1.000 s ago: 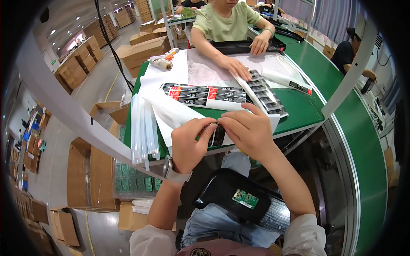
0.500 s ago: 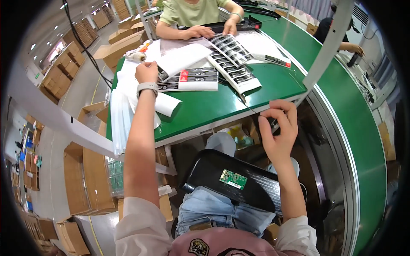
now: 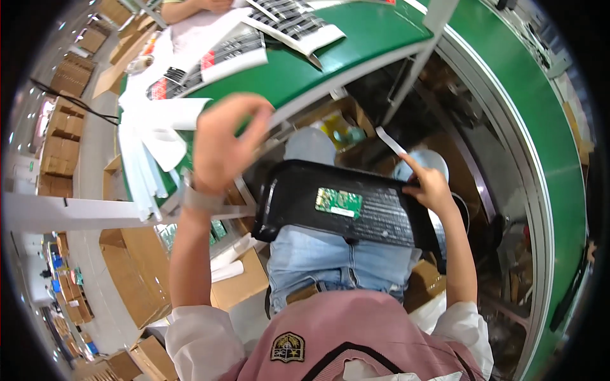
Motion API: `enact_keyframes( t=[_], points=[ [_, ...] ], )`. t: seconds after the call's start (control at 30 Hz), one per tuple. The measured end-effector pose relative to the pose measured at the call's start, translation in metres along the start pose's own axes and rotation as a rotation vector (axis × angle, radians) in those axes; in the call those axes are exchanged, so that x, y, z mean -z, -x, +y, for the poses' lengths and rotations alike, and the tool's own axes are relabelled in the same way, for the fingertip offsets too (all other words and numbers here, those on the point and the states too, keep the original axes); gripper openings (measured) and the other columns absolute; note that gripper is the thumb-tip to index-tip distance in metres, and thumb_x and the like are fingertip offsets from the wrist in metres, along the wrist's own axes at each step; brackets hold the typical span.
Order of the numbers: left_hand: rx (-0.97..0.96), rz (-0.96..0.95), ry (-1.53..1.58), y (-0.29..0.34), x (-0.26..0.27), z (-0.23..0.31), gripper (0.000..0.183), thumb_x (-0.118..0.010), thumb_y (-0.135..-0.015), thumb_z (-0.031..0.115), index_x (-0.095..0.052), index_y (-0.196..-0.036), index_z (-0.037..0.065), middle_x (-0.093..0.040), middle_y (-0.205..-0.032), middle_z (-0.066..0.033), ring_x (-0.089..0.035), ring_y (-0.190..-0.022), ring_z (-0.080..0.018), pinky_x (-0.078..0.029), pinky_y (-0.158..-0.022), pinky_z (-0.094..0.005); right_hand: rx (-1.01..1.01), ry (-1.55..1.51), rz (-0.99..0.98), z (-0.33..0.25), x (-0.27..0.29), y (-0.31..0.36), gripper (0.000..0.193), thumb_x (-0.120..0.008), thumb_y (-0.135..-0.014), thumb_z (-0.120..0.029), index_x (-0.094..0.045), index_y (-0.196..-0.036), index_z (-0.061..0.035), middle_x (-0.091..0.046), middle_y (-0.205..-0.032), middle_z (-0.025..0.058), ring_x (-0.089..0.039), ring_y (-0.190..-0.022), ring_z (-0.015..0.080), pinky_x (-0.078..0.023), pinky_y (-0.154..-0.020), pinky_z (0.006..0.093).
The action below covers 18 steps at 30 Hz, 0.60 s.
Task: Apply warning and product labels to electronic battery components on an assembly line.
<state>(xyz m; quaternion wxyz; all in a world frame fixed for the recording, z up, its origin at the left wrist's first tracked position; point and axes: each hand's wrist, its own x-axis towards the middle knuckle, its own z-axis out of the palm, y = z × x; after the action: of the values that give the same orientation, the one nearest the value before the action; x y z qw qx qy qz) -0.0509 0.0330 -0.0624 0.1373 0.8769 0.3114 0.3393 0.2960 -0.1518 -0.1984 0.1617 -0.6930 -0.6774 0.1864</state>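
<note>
A black plastic tray-like cover (image 3: 273, 203) lies across my lap. On it rests a small green circuit board (image 3: 339, 202) with a white label strip along one edge. My right hand (image 3: 435, 190) is at the cover's right end, its lower fingers by the rim. A narrow white strip (image 3: 389, 140) sticks out from its index fingertip; whether it is pinched or stuck there is hard to see. My left hand (image 3: 229, 143) is raised between the cover and the green table, smeared by motion, with a pale watch (image 3: 202, 198) on the wrist.
Black-and-white printed label sheets (image 3: 232, 57) and white backing strips (image 3: 143, 159) lie on the green table (image 3: 368, 38), some hanging over its edge. Across it shows another person's forearm (image 3: 181, 11). Cardboard boxes (image 3: 130, 267) stand at left; a curved green conveyor (image 3: 546, 190) runs along the right.
My left hand has come back from the sheets on the table toward me. My right hand has dropped to the cover's right end, the white strip now showing at its fingertip. The view has tilted downward.
</note>
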Motion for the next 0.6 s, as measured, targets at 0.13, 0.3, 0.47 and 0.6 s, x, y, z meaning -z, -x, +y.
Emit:
enact_keyframes(
  t=[0.13, 0.3, 0.47, 0.6],
  points=[
    [-0.216, -0.284, -0.105, 0.032, -0.05, 0.046, 0.044, -0.074, -0.078, 0.024, -0.059, -0.113, 0.002, -0.063, -0.105, -0.0114, -0.061, -0.099, -0.0287, -0.048, -0.082, -0.0362, 0.158, 0.012, 0.259, -0.023, 0.009, 0.01, 0.083, -0.076, -0.064, 0.001, -0.049, -0.14, -0.0205, -0.062, -0.073, 0.011, -0.062, -0.068, 0.0333, -0.048, -0.06, 0.0428],
    [-0.301, -0.374, -0.195, 0.041, -0.064, 0.071, 0.058, -0.074, -0.077, 0.029, -0.054, -0.123, 0.002, -0.06, -0.115, -0.0121, -0.058, -0.107, -0.0268, -0.044, -0.088, -0.0392, 0.435, 0.194, 0.715, -0.086, 0.027, 0.015, 0.063, -0.069, -0.06, -0.001, -0.064, -0.123, -0.0068, -0.061, -0.076, 0.0053, -0.059, -0.063, 0.0203, -0.048, -0.051, 0.0323],
    [-0.216, -0.513, -0.131, 0.049, -0.085, 0.088, 0.053, -0.072, -0.079, 0.03, -0.055, -0.121, 0.002, -0.064, -0.106, -0.0097, -0.062, -0.093, -0.0258, -0.046, -0.079, -0.0386, 0.499, 0.138, 0.74, -0.127, 0.027, 0.012, 0.054, -0.068, -0.064, -0.008, -0.067, -0.118, -0.0072, -0.063, -0.088, 0.0085, -0.063, -0.074, 0.0216, -0.054, -0.062, 0.0303],
    [-0.1, -0.583, -0.099, 0.054, -0.092, 0.098, 0.056, -0.068, -0.083, 0.04, -0.056, -0.12, 0.0, -0.064, -0.103, -0.0097, -0.061, -0.093, -0.0257, -0.046, -0.076, -0.0381, 0.36, -0.434, 0.411, -0.118, 0.056, 0.048, 0.046, -0.08, -0.07, -0.009, -0.066, -0.113, -0.0017, -0.054, -0.123, 0.0159, -0.063, -0.093, 0.0256, -0.054, -0.079, 0.0351]
  ],
)
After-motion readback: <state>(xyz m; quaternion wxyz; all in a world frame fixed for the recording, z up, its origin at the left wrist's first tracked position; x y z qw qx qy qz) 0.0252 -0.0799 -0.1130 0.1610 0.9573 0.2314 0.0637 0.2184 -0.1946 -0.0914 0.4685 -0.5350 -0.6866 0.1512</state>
